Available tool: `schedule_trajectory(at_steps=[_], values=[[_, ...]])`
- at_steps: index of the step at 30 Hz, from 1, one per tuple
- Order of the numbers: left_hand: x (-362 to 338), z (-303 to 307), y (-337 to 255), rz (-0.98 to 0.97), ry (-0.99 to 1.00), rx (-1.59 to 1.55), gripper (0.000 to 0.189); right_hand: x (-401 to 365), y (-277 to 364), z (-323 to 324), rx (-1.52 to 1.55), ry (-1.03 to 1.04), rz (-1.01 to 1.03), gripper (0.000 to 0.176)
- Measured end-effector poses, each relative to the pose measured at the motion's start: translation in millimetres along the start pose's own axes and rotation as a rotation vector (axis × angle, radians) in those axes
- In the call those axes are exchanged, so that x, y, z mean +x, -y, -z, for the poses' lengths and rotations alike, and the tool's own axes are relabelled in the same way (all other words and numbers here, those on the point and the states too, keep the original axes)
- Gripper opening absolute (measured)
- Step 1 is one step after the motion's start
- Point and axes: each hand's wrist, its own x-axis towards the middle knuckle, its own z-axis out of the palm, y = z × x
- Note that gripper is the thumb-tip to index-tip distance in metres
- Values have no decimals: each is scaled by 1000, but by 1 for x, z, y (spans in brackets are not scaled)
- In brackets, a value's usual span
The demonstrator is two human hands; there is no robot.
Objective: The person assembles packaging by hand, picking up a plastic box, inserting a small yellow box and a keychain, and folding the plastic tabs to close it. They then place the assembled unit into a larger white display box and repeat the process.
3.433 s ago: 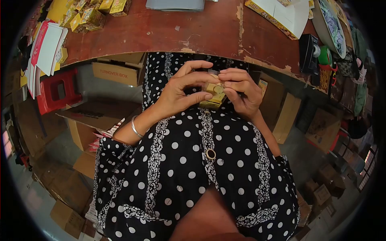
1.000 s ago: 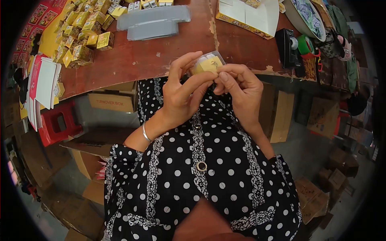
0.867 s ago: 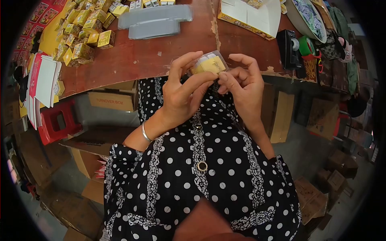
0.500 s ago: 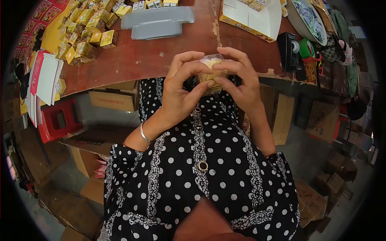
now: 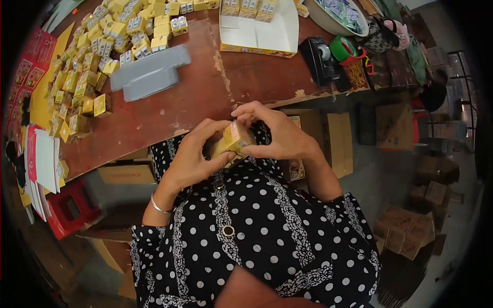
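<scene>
A small yellow printed box is held between both hands, over my lap at the table's near edge. My left hand grips it from the left, thumb on the near side and fingers behind. My right hand holds its right side, thumb pressed below and fingers curled over the top. Part of the box is covered by the fingers. A shiny surface shows on it, perhaps clear film. On the table, two stacks of clear plastic sheets lie ahead of my left hand.
Many small yellow boxes are heaped at the left. An open display tray holds several boxes at the back. A tape dispenser, green tape roll and wide bowl stand right. A red stool is below left.
My view has swung right, so the table things appear further left. Both hands have lowered toward my lap and turned the box, so a printed yellow side now shows.
</scene>
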Motion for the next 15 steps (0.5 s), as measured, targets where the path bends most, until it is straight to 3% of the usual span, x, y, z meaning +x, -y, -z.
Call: schedule_trajectory(at_steps=[2,4,5,6,7,9,12,15], values=[[-2,-4,4,40,14,-78,56,-5,-4,34,-5,-246,58,47],[-5,-5,12,71,0,-159,55,-12,-36,91,54,-858,-126,26],[-7,-4,13,108,-16,-234,53,-18,-50,119,38,-1072,-174,25],[-7,-4,13,105,-17,-235,53,-31,-85,159,-381,-1101,-62,28],[-8,-4,13,125,-8,-248,52,-41,-104,184,-384,-1101,-60,28],[-8,-6,13,143,4,-263,52,-54,-128,216,-443,-833,-362,31],[-8,-9,15,151,11,-242,53,-55,-144,227,-317,-673,-539,32],[-8,-10,14,168,24,-255,53,-55,-154,225,-223,-693,-565,33]])
